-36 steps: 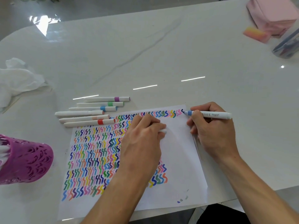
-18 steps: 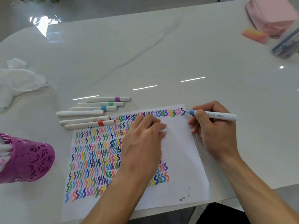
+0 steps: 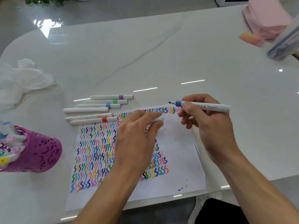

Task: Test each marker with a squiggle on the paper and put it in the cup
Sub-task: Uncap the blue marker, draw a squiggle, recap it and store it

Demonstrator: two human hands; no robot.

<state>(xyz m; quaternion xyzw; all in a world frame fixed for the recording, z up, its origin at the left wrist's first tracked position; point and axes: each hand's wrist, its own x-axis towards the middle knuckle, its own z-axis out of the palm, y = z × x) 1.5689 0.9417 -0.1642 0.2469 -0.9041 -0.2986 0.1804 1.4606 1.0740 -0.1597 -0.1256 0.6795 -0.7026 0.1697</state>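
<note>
Holding the marker: the right hand (image 3: 208, 126) has its thumb and curled fingers closed around a white marker (image 3: 208, 107) with a blue collar, near the tip end.
Marker position: it lies almost level over the far right corner of the paper (image 3: 178, 151). The uncovered tip points to the left, and the back end points to the right. I cannot tell if the tip touches anything.
Left hand: the left hand (image 3: 137, 136) rests on the middle of the paper with the fingers curled. It pinches a small white cap (image 3: 159, 119) between the thumb and the fingers.
Paper: a white sheet at the near edge of the table (image 3: 161, 54). Its left part and far edge are filled with rows of squiggles in many colours, and its right part is mostly blank.
Waiting markers: six capped markers (image 3: 97, 109) lie in a row, just beyond the far left corner of the paper, each with a coloured band.
Cup: a purple cup (image 3: 40, 151) with a cut-out pattern stands at the left, apart from the paper. Several markers stand in it.
Other things: a crumpled white tissue (image 3: 21, 78) is at the far left. A pink pouch (image 3: 265, 18), a pink and orange block (image 3: 250, 38) and a clear case (image 3: 284, 42) are at the far right.
</note>
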